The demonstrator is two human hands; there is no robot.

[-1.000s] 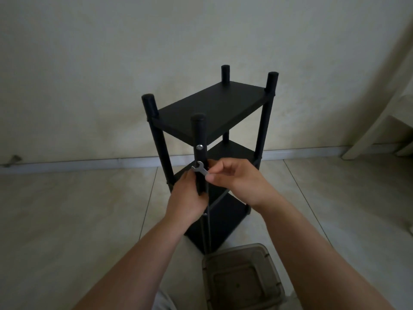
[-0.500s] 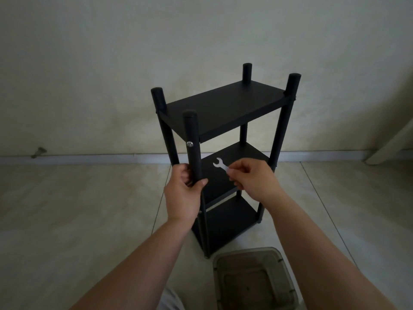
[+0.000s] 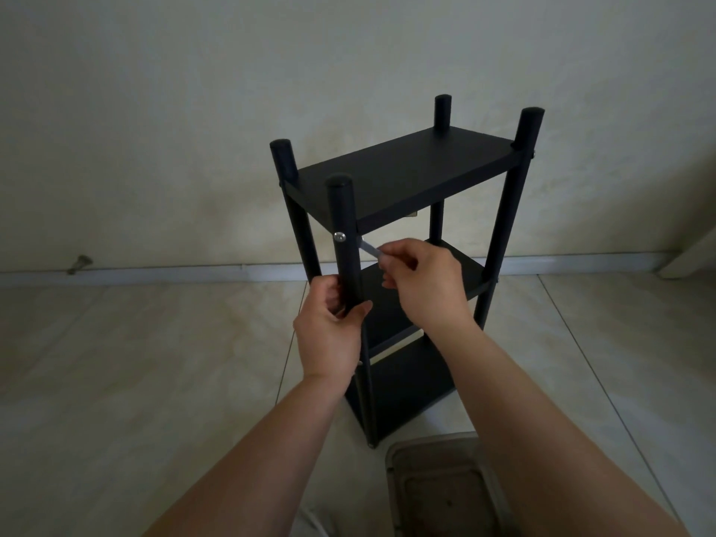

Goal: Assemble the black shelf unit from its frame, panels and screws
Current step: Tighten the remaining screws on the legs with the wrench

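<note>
The black shelf unit stands upright on the tiled floor with three panels between four round posts. A silver screw head shows on the near left post, just under the top panel. My left hand grips that post below the screw. My right hand pinches a small flat silver wrench, whose far end reaches the inner side of the post at screw height. The wrench's head is hidden behind the post.
A translucent plastic box sits on the floor right in front of the shelf, between my forearms. A small grey object lies by the skirting board at far left. A pale furniture leg stands at far right.
My right hand has carried the wrench up and left, from in front of the middle panel to the post behind the screw. My left hand keeps its grip on the post.
</note>
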